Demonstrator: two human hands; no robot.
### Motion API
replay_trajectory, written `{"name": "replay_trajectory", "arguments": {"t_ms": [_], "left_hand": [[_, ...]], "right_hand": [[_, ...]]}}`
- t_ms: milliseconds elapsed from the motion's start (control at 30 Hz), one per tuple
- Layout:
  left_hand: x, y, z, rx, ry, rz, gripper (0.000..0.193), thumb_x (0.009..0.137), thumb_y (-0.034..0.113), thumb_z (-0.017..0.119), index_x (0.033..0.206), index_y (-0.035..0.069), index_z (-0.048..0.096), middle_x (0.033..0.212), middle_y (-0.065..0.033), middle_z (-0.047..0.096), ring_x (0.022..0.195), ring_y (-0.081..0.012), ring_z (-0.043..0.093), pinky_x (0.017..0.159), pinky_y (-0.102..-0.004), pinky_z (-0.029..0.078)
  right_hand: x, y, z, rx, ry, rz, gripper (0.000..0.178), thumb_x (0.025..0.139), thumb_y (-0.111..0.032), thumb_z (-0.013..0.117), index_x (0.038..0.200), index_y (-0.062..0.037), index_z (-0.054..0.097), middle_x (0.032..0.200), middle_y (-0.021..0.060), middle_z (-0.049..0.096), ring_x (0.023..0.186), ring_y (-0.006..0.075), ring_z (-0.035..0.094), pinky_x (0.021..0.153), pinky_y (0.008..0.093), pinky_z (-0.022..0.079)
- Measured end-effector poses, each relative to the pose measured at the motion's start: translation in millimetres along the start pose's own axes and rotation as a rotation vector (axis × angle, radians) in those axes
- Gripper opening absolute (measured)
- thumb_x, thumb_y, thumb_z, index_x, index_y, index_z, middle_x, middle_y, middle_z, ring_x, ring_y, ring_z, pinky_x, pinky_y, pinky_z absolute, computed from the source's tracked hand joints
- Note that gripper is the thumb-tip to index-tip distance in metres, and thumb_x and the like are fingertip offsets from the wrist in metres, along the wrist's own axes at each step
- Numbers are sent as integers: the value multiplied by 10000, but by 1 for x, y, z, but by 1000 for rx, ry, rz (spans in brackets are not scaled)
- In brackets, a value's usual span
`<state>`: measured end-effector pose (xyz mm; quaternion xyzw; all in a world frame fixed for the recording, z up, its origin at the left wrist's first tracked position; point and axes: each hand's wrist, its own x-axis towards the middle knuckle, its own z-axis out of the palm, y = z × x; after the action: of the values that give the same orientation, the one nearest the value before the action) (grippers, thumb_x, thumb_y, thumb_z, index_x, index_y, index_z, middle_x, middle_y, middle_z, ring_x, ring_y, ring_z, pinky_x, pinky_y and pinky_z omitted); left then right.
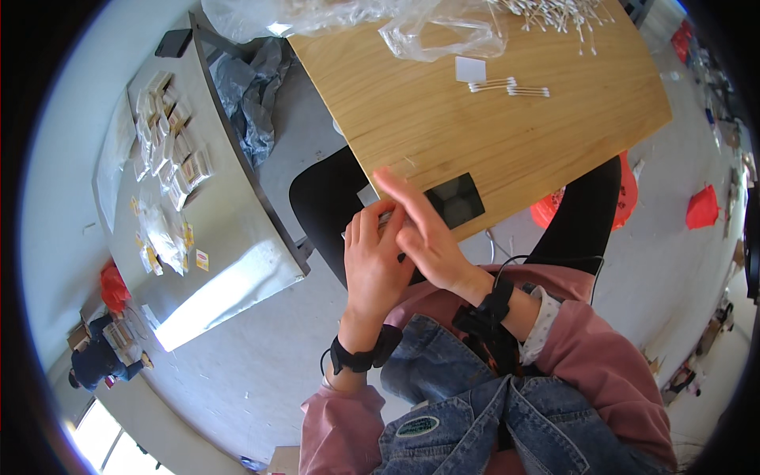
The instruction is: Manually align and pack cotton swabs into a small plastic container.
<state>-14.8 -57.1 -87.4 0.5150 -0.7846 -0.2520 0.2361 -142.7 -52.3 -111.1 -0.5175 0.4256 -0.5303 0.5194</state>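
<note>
My left hand (374, 252) is closed over the near left corner of the wooden table (514, 150), its fingers curled round a small pale thing mostly hidden from sight. Across those fingers lies my right hand (427, 237), its index finger stretched out toward the table edge and its thumb apart, beside the left fingertips. Right of the hands, a dark glossy rectangle (455, 200) sits at the table's edge. Farther off are a short row of cotton swabs (511, 87) and a small white square (470, 70).
Clear plastic bags (443, 32) and a heap of cotton swabs (554, 12) cover the far end. On the grey table (229, 237) to the left lie several small packs (170, 142) and a black phone (174, 43). A person (99, 356) works at the lower left.
</note>
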Motion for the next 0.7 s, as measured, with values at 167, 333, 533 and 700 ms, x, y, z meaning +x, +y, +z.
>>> {"name": "replay_trajectory", "arguments": {"t_ms": [167,333,533,700], "left_hand": [[9,6,-11,-22,-80,-33,506,700,110,812,1183,40,675,1160,-122,606,1064,-332,600,907,-421,485],[34,0,-12,-234,-141,-260,354,748,222,840,994,23,680,953,-130,671,827,-328,682,738,-411,537],[58,20,-24,60,-391,-484,299,788,333,774,879,57,706,847,-100,720,840,-307,686,709,-409,518],[51,25,-36,118,-368,-549,302,791,336,767,899,58,717,842,-102,721,821,-312,686,705,-415,510]], "right_hand": [[0,-1,-1,108,20,51,643,1030,-461,522,1480,-11,428,1507,151,456,1421,252,399,1171,376,284],[-45,-20,-23,303,424,361,365,1075,-304,486,1262,-4,576,1221,108,646,1018,170,631,909,302,496],[-69,-47,-17,874,280,983,353,1049,-340,535,1145,-6,600,1077,116,702,922,213,701,704,294,565],[-53,-21,28,1124,409,911,403,1036,-378,557,1209,-14,575,1121,132,690,1012,243,704,747,314,578]]}}
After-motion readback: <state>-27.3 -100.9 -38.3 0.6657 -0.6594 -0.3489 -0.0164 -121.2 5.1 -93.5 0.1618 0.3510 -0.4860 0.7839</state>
